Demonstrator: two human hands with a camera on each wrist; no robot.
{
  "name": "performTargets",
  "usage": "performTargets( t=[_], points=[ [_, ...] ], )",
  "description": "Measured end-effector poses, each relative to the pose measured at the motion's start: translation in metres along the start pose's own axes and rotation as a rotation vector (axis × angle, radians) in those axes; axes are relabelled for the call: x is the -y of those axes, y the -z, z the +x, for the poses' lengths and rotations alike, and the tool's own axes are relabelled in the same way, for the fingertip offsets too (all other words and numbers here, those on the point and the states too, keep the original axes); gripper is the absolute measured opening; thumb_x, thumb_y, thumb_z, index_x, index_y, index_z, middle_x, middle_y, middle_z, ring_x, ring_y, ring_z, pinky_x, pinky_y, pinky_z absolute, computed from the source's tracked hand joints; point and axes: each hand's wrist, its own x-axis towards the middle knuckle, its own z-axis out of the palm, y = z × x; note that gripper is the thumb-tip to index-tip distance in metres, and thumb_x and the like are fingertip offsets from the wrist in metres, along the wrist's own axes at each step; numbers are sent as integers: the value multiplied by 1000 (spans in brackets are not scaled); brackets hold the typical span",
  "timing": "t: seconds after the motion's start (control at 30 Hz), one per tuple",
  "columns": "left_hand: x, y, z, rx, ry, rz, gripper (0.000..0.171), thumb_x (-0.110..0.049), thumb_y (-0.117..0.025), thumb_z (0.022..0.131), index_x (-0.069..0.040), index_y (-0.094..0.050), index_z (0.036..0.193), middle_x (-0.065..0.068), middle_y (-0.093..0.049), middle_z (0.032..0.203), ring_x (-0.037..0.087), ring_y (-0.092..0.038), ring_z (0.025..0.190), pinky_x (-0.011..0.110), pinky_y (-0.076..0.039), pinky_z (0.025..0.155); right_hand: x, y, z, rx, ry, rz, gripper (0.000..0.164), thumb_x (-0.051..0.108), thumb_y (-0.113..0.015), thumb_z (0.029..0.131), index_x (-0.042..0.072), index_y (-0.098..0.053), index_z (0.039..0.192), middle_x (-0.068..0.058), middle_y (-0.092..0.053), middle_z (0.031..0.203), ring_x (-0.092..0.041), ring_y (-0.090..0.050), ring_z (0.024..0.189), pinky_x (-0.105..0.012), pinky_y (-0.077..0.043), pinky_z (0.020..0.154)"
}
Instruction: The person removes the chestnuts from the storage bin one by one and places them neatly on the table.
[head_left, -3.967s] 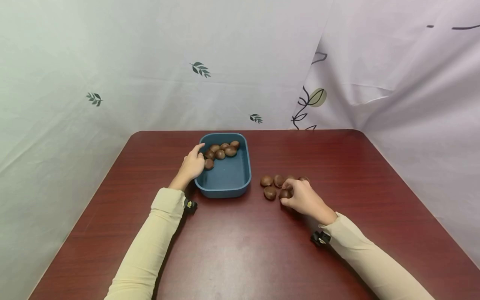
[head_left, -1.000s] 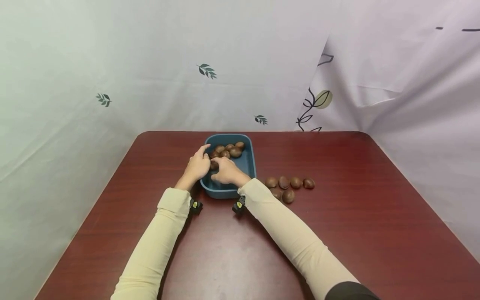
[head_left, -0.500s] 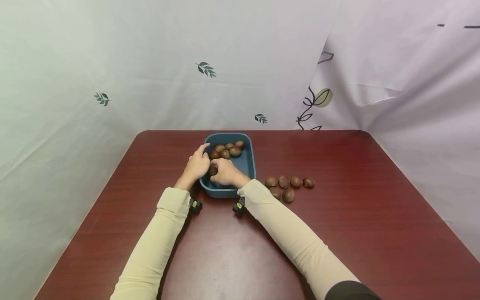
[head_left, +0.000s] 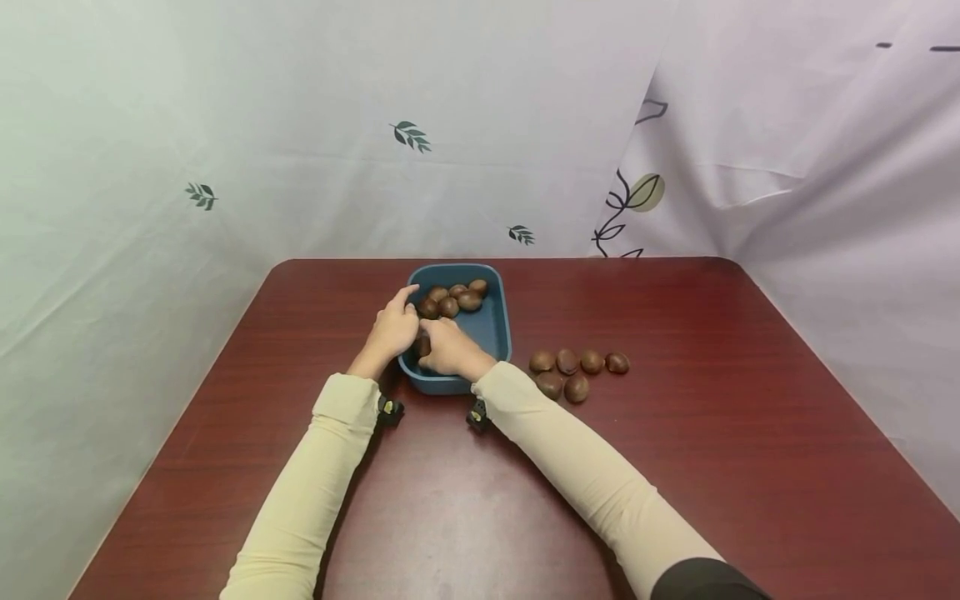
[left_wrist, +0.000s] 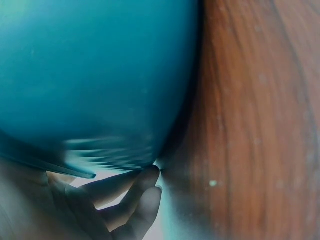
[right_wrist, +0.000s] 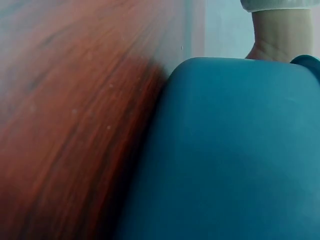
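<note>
In the head view, my right hand (head_left: pixel 452 348) reaches over the near rim of a blue plastic bin (head_left: pixel 492 327) and holds a glossy brown nut (head_left: pixel 422 344), much like a chestnut, by its near left side. My left hand (head_left: pixel 392 332) grips the bin's left rim, its index finger stretched along the edge. The left wrist view has its fingers (left_wrist: pixel 143 212) against the outer wall (left_wrist: pixel 100 75). Several nuts (head_left: pixel 469 301) lie at the bin's far end. The right wrist view is mostly outer wall (right_wrist: pixel 240 150), which hides the right hand.
Several more brown nuts (head_left: pixel 577 388) lie in two loose rows on the dark red wooden table (head_left: pixel 697 433), right of the bin. A pale patterned cloth (head_left: pixel 315 192) hangs behind the table's far edge.
My right hand went from the nuts on the table into the bin with one nut. During the last second that nut shifted slightly nearer and left. My left hand stayed on the bin.
</note>
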Motion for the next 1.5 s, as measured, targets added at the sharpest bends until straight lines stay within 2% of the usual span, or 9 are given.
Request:
performTargets(
  t=[0.1, 0.2, 0.4, 0.5, 0.67, 0.9, 1.07, 1.23, 1.5],
  points=[
    [0, 0, 0, 5, 1, -6, 50, -22, -26, 107, -21, -32, 156, 7, -48, 61, 18, -34, 47, 38, -38, 54, -1, -1, -1, -2, 12, 1, 54, 13, -73, 90, 8, -54, 140, -5, -65, 94, -22, -62, 88, -29, -47, 66],
    [-1, 0, -1, 8, 7, -13, 50, -23, -27, 107, -21, -31, 156, 7, -50, 62, 19, -36, 47, 38, -39, 55, -1, -2, -1, -6, 31, 4, 48, 12, -74, 89, 8, -57, 134, -1, -61, 82, -16, -57, 67, -27, -45, 60],
    [-1, -1, -1, 10, 13, -26, 50, -22, -27, 106, -22, -32, 156, 6, -49, 61, 18, -36, 46, 36, -38, 51, -2, -2, -3, -20, 39, 8, 30, 14, -74, 89, 10, -63, 116, 0, -59, 73, -13, -55, 58, -26, -43, 55],
    [-1, -1, -1, 15, 10, -24, 50, -22, -27, 107, -21, -31, 156, 5, -48, 60, 17, -33, 46, 35, -37, 50, -2, 0, -5, -50, 40, 14, 26, 14, -73, 88, 11, -63, 112, 0, -58, 72, -13, -53, 57, -26, -42, 55],
    [-2, -1, -1, 9, 1, -13, 50, -21, -27, 106, -20, -31, 156, 5, -46, 59, 16, -31, 45, 35, -36, 50, -1, 5, -12, -92, 61, 29, 31, 14, -73, 88, 10, -64, 117, -1, -59, 78, -14, -53, 60, -26, -41, 54],
    [-2, 0, 1, 2, -1, 10, 50, -22, -27, 106, -21, -33, 156, 7, -46, 62, 17, -31, 47, 34, -35, 49, -4, 13, -25, -147, 93, 64, 29, 12, -75, 87, 9, -66, 114, -2, -65, 91, -16, -55, 71, -28, -43, 63],
    [0, 1, 0, -9, -1, 18, 50, -20, -27, 106, -19, -33, 156, 18, -57, 93, 25, -38, 60, 41, -38, 63, -8, 17, -32, -167, 130, 111, 31, 9, -73, 86, 3, -66, 116, -2, -62, 77, -15, -50, 65, -25, -40, 59],
    [1, -1, 0, -2, 1, 15, 50, -21, -27, 106, -18, -34, 155, 23, -56, 127, 36, -49, 83, 49, -39, 82, -12, 27, -48, -189, 140, 124, 30, 8, -72, 86, 3, -67, 115, -1, -58, 66, -15, -49, 62, -27, -40, 60],
    [0, 0, 1, -17, -6, 13, 49, -21, -29, 106, -18, -35, 155, 20, -50, 142, 39, -51, 96, 53, -37, 89, -30, 55, -89, -256, 84, 148, 30, 10, -74, 82, 9, -69, 111, -7, -63, 99, -19, -58, 86, -36, -50, 77]
  ],
)
